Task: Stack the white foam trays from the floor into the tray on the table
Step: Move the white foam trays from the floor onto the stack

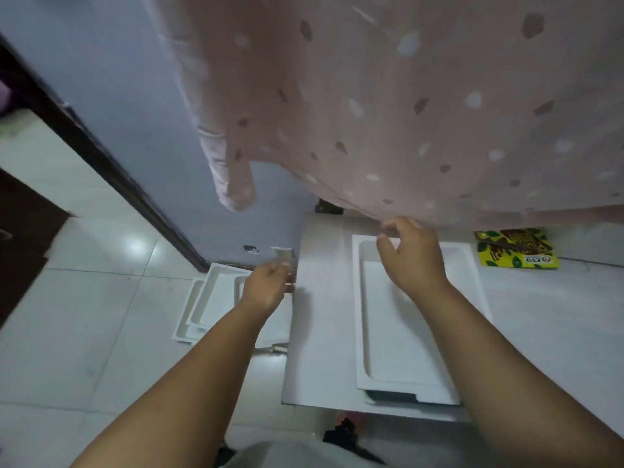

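A long white foam tray [398,332] lies on the small grey table [320,332]. My right hand [412,261] hovers over the tray's far end with fingers loosely spread and holds nothing. Several white foam trays [209,298] lie overlapped on the tiled floor to the left of the table, partly hidden by my left forearm. My left hand [268,282] is above those floor trays by the table's left edge, fingers curled downward; its fingertips are hidden and I cannot tell whether it holds anything.
A pink dotted curtain [405,113] hangs low over the table's far edge. A yellow-green snack packet [516,248] lies on the white surface right of the table. A blue-grey wall [135,113] and dark door frame [101,157] stand at left. Glossy floor tiles [84,332] spread lower left.
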The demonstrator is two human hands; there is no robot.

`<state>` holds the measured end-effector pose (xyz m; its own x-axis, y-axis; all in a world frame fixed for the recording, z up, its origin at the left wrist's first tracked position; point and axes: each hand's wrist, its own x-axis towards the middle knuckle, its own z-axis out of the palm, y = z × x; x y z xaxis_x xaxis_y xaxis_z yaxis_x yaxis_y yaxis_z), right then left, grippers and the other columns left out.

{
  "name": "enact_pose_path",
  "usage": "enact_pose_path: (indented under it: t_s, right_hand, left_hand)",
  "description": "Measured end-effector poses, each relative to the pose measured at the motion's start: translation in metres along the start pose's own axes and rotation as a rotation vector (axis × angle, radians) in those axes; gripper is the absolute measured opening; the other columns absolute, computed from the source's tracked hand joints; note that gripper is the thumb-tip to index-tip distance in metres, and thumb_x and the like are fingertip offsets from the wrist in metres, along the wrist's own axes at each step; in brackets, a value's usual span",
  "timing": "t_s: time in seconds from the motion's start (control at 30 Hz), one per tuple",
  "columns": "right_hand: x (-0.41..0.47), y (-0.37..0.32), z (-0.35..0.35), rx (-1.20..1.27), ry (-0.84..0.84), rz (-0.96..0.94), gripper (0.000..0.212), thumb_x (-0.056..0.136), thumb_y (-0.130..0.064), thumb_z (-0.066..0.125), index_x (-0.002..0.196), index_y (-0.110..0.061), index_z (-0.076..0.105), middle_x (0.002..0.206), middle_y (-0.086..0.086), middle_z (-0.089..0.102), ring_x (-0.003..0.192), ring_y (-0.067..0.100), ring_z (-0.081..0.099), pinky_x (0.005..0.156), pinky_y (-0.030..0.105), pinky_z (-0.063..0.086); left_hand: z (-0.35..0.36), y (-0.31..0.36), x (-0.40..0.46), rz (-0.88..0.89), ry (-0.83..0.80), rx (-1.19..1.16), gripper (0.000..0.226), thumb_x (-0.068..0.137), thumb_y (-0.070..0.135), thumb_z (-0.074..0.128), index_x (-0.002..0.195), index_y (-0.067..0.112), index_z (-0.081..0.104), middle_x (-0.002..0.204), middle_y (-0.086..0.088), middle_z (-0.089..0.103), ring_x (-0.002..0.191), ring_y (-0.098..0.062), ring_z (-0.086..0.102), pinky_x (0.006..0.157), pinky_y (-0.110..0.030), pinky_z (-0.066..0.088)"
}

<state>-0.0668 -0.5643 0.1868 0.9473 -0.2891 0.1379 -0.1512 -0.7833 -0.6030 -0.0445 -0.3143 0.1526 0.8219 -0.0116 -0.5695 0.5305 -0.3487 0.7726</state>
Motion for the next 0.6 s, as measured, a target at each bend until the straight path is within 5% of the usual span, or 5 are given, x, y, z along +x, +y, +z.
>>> enact_pose_path:
  t_s: [0.13, 0.23, 0.4, 0.6]
  right_hand:
    - [-0.036, -0.101, 0.063, 0.117, -0.239, 0.002, 0.016, 0.092, -0.024, 0.062, 0.103, -0.019, 0.072, 0.095, -0.004, 0.07, 0.085, 0.014, 0.062, 0.076, 0.024, 0.046]
    - [-0.065, -0.161, 0.122, 0.162, -0.369, 0.074, 0.014, 0.091, -0.027, 0.062, 0.1, -0.024, 0.073, 0.09, -0.007, 0.07, 0.085, 0.012, 0.065, 0.079, 0.025, 0.052]
    - [-0.114, -0.226, 0.212, 0.22, -0.568, 0.221, 0.008, 0.089, -0.03, 0.063, 0.091, -0.029, 0.071, 0.084, -0.013, 0.068, 0.084, 0.015, 0.07, 0.087, 0.038, 0.057]
    - [-0.14, -0.265, 0.268, 0.209, -0.677, 0.344, 0.011, 0.091, -0.03, 0.059, 0.093, -0.027, 0.07, 0.092, -0.008, 0.069, 0.085, 0.015, 0.07, 0.077, 0.034, 0.059]
  left_hand:
    - [-0.083, -0.044, -0.004, -0.061, 0.013, 0.019, 0.028, 0.097, 0.029, 0.051, 0.105, 0.012, 0.071, 0.097, -0.004, 0.077, 0.084, -0.019, 0.075, 0.091, -0.04, 0.054]
    - [-0.155, -0.08, -0.009, -0.119, 0.028, 0.026, 0.021, 0.094, 0.027, 0.051, 0.092, 0.018, 0.07, 0.097, -0.004, 0.077, 0.085, -0.02, 0.075, 0.085, -0.036, 0.053]
    - [-0.269, -0.136, -0.005, -0.178, 0.058, 0.023, 0.02, 0.093, 0.021, 0.052, 0.083, 0.018, 0.069, 0.096, -0.006, 0.076, 0.088, -0.025, 0.074, 0.076, -0.032, 0.051]
    - [-0.336, -0.166, 0.015, -0.22, 0.098, 0.018, 0.02, 0.093, 0.018, 0.052, 0.082, 0.014, 0.069, 0.096, -0.009, 0.076, 0.078, -0.025, 0.07, 0.072, -0.031, 0.048]
